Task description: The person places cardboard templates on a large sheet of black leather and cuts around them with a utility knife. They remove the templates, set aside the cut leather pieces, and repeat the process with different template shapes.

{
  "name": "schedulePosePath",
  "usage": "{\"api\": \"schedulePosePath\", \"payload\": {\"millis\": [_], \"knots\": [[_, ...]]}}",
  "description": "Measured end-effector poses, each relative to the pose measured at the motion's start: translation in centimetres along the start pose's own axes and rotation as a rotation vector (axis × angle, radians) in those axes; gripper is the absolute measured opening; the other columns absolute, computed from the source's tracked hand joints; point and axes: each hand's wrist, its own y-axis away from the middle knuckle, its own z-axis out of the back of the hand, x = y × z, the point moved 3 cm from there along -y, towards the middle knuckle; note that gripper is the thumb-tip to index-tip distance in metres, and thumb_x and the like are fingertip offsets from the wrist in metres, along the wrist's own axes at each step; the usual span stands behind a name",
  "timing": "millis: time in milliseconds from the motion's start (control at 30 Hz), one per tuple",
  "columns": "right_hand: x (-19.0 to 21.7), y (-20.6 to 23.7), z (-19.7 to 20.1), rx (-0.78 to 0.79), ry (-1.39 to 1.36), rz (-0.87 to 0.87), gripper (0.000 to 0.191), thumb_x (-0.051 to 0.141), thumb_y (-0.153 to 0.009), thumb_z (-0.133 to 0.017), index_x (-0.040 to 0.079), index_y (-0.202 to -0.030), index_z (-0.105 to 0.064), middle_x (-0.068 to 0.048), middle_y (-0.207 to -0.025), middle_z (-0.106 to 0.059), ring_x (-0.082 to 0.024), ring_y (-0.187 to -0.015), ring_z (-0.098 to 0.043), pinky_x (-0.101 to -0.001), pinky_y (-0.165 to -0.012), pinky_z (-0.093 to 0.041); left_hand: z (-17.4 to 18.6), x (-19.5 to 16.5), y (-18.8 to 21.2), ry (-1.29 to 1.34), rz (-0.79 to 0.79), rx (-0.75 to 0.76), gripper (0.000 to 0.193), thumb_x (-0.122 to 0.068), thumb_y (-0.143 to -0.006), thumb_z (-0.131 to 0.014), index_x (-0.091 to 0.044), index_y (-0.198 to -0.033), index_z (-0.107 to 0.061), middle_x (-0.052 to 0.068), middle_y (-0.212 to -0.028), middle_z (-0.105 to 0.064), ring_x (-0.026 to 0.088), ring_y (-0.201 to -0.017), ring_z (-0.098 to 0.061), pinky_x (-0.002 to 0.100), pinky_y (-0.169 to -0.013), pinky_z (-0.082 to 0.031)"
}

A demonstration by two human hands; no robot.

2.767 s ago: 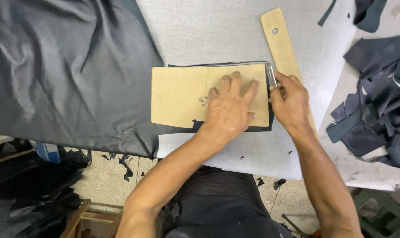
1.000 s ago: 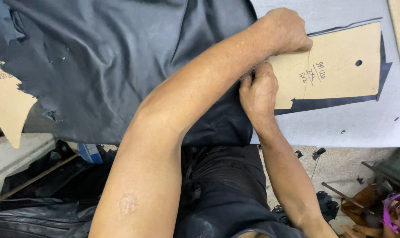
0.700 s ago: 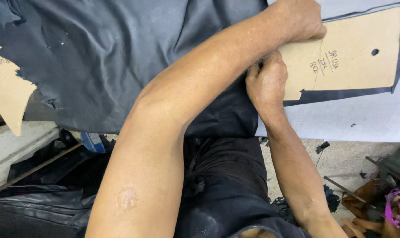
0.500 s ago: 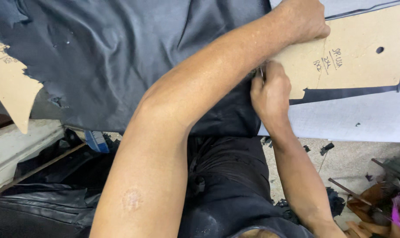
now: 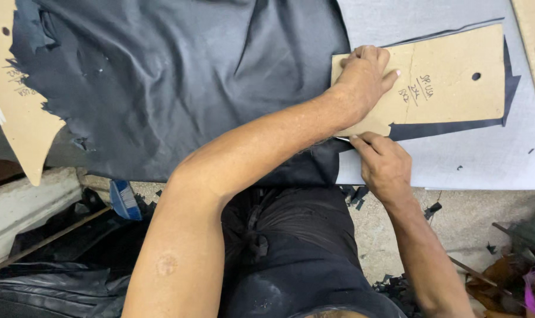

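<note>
Cardboard pattern (image 5: pixel 450 88), flat and tan, pinned on dark leather (image 5: pixel 161 76) by left hand (image 5: pixel 361 79).

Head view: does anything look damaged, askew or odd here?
The dark leather sheet has a ragged, torn left edge, and offcut scraps litter the floor. The cardboard template lies flat under the left hand.

Matt tan cardboard template (image 5: pixel 450 82), dark, seemingly leather sheet (image 5: pixel 161 82), matt
</note>
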Motion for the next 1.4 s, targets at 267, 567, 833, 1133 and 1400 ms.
{"api": "schedulePosePath", "payload": {"millis": [267,567,833,1133,1400], "knots": [[-2.1,0.0,-2.7,0.12,0.142,0.16,0.058,0.0,-0.069,-0.066,0.014,-0.126,-0.072,0.0,-0.119,-0.071,-0.023,-0.087,-0.064,-0.0383,-0.077,-0.053,-1.3,-0.3,-0.7,0.058,0.19,-0.123,0.059,-0.026,-0.093,-0.055,-0.037,-0.149,-0.041,0.015,-0.134,-0.047,0.039,-0.112,-0.053,0.048,-0.073,-0.059],[-14.9,2.8,-1.4,0.239,0.311,0.167,0.073,0.007,-0.06,-0.069,0.02,-0.132,-0.067,0.003,-0.122,-0.068,-0.018,-0.08,-0.064,-0.0337,-0.073,-0.054,-1.2,-0.1,-0.5,0.044,0.183,-0.092,0.061,-0.03,-0.096,-0.054,-0.035,-0.155,-0.039,0.021,-0.14,-0.048,0.042,-0.115,-0.056,0.052,-0.083,-0.057],[-9.0,6.8,4.3,-0.141,-0.202,-0.415,0.023,0.002,-0.098,-0.068,0.001,-0.121,-0.067,-0.012,-0.098,-0.065,-0.024,-0.078,-0.069,-0.0325,-0.064,-0.056,0.6,-0.6,0.8,0.301,0.158,-0.003,0.105,-0.051,-0.062,-0.087,-0.031,-0.153,-0.039,0.02,-0.14,-0.04,0.043,-0.124,-0.04,0.047,-0.094,-0.049],[-5.9,4.5,0.1,-0.195,-0.405,-0.543,0.031,0.0,-0.092,-0.069,-0.004,-0.123,-0.07,-0.011,-0.08,-0.059,-0.019,-0.061,-0.06,-0.0324,-0.056,-0.049,4.8,-0.2,2.7,0.231,0.227,0.071,0.106,-0.067,-0.068,-0.082,-0.035,-0.157,-0.033,0.025,-0.14,-0.039,0.041,-0.12,-0.042,0.046,-0.097,-0.049],[-5.1,4.0,-0.1,-0.199,-0.272,-0.439,0.031,-0.003,-0.091,-0.067,-0.005,-0.122,-0.069,-0.015,-0.083,-0.057,-0.027,-0.065,-0.059,-0.0396,-0.058,-0.048,4.1,-0.4,2.2,0.201,0.224,0.116,0.105,-0.069,-0.069,-0.08,-0.035,-0.157,-0.033,0.026,-0.137,-0.04,0.039,-0.116,-0.043,0.044,-0.096,-0.05]]}}
